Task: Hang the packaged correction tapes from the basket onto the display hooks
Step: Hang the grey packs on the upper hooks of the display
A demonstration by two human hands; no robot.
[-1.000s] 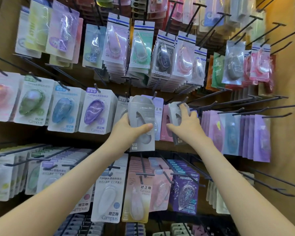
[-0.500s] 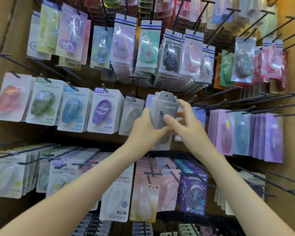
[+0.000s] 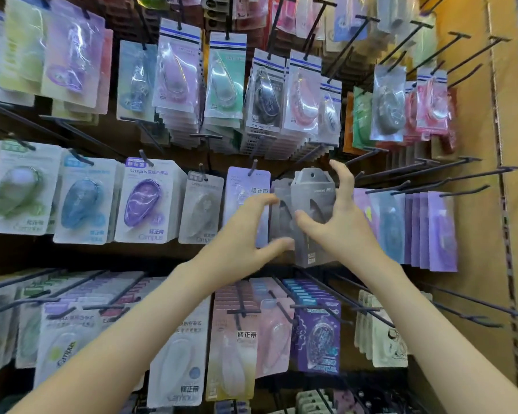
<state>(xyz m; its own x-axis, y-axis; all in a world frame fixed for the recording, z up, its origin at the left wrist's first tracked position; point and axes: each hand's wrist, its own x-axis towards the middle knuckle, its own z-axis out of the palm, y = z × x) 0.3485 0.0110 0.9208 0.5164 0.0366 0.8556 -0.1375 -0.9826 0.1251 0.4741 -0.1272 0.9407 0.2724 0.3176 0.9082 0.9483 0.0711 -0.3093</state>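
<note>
A grey packaged correction tape [image 3: 314, 191] with a hanging hole at its top stands upright in front of the middle row of the display. My right hand [image 3: 343, 231] grips it, thumb across its front and fingers up along its right edge. More grey packs [image 3: 280, 204] sit just behind and to the left of it. My left hand [image 3: 243, 234] is beside them with fingers and thumb spread wide, blurred, not closed on anything. Which hook carries the grey pack is hidden behind it. The basket is out of view.
Rows of hanging correction tape packs fill the board: Campus packs [image 3: 145, 204] at left, purple packs [image 3: 440, 228] at right. Several bare black hooks [image 3: 416, 171] jut out right of my hands, more [image 3: 476, 303] at lower right. A cardboard side wall [image 3: 476, 115] bounds the right.
The grey pack went from my left hand to my right hand and moved right toward the hooks. My left hand let go and spread its fingers. The view shifted slightly right.
</note>
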